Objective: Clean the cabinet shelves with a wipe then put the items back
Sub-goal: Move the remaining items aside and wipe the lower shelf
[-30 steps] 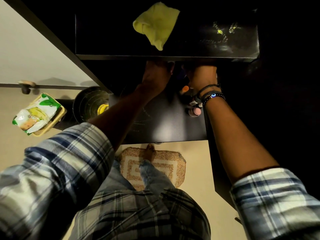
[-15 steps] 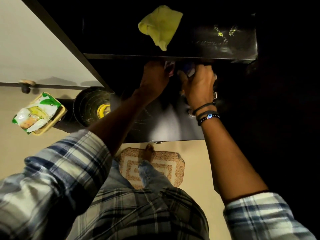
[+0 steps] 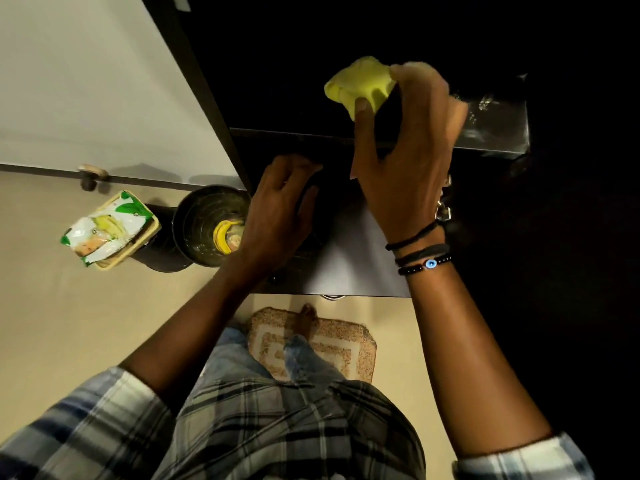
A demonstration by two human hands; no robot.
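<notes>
My right hand [image 3: 408,150] is raised to the upper dark cabinet shelf [image 3: 495,133] and grips the yellow cloth [image 3: 360,84], thumb and fingers curled round it. My left hand [image 3: 277,209] reaches into the dark gap under that shelf, above the lower shelf [image 3: 349,265]; its fingers curl toward something dark that I cannot make out. The items in that gap are hidden in shadow.
A black bin [image 3: 204,230] with a banana peel inside stands on the floor left of the cabinet. A green and white packet [image 3: 107,230] lies on a tan box beside it. A patterned mat [image 3: 322,344] lies under my foot.
My right hand left the lower gap, rose to the upper shelf and took hold of the yellow cloth. My left hand stayed low in the gap.
</notes>
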